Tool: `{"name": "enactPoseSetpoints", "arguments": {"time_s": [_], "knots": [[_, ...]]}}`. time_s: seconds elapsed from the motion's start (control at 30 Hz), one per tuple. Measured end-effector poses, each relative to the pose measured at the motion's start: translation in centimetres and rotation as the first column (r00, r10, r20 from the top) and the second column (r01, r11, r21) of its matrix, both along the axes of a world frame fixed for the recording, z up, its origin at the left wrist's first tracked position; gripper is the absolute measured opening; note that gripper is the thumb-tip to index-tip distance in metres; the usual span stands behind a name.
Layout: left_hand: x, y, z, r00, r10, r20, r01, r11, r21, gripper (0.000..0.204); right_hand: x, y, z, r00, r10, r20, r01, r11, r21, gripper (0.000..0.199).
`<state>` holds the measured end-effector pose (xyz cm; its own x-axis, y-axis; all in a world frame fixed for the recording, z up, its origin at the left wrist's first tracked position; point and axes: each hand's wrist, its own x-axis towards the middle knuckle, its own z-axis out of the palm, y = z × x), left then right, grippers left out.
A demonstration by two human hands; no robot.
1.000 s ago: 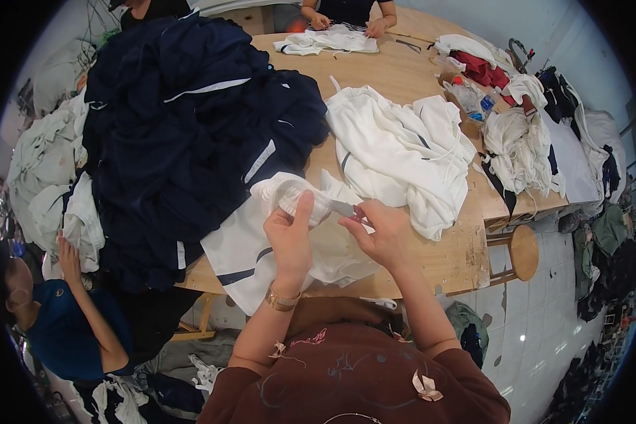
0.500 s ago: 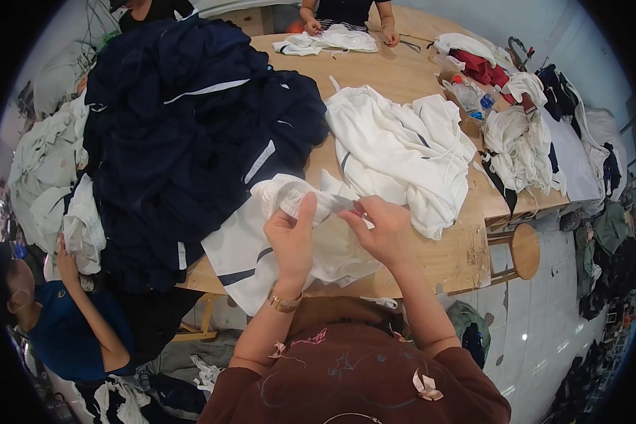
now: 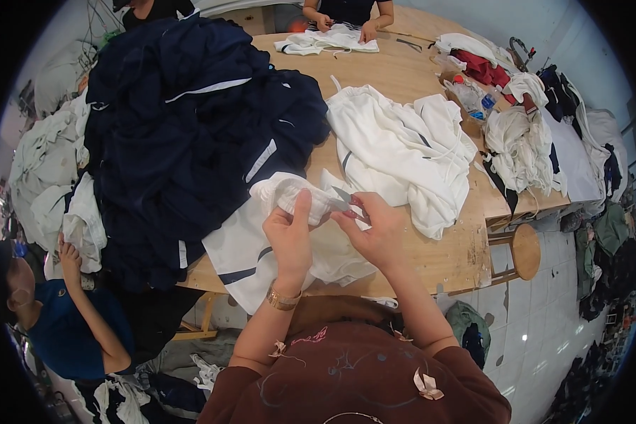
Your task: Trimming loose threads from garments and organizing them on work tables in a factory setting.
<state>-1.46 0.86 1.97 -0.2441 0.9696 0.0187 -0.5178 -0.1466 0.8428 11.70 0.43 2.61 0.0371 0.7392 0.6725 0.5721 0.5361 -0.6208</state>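
Observation:
A white garment [image 3: 237, 244] with dark stripes lies at the table's near edge, its gathered band raised. My left hand [image 3: 290, 237] is closed on that band, the thumb pressed on the cloth. In my right hand [image 3: 374, 230] are small scissors [image 3: 343, 196] with reddish handles, fingers wrapped round them. Their grey blades point up and left, beside the raised band. Whether the blades touch the cloth I cannot tell. Just beyond my hands lie white drawstring garments [image 3: 403, 148] with dark trim.
A tall heap of navy garments [image 3: 191, 120] fills the table's left side. Opposite, a person [image 3: 346, 18] handles white cloth [image 3: 325, 41]; another person [image 3: 78, 318] works at lower left. More garments [image 3: 519, 141] and a round stool [image 3: 525, 251] are at right.
The scissors have turned so their blades show more plainly, pointing up and left. My right hand has shifted slightly left. Across the table, the person's hands have moved onto the white cloth.

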Motion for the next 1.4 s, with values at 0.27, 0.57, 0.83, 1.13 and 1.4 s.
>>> {"name": "enactPoseSetpoints", "arguments": {"time_s": [0.27,0.57,0.83,1.13,1.4], "knots": [[0.0,-0.1,0.8,0.999,-0.036,0.011,0.036,0.999,-0.005,0.019,1.2,-0.4,1.0,0.922,-0.111,0.37,0.105,0.994,0.038,0.026],[-0.1,-0.1,1.1,1.0,-0.029,-0.011,0.029,0.999,-0.013,0.019,1.3,-0.3,0.8,0.917,-0.122,0.38,0.11,0.993,0.053,0.025],[0.0,0.0,0.7,0.999,-0.019,-0.036,0.019,1.0,0.003,0.019,1.4,-0.2,0.7,0.912,-0.116,0.393,0.098,0.993,0.065,0.025],[0.0,-0.1,0.8,0.999,-0.027,-0.022,0.027,1.0,-0.004,0.02,0.9,-0.4,0.4,0.992,-0.001,-0.124,-0.021,0.984,-0.176,0.028],[-0.2,0.0,0.8,0.999,-0.023,-0.026,0.023,1.0,-0.001,0.019,1.5,-0.4,0.2,0.954,0.034,0.298,-0.015,0.998,-0.064,0.022]]}}
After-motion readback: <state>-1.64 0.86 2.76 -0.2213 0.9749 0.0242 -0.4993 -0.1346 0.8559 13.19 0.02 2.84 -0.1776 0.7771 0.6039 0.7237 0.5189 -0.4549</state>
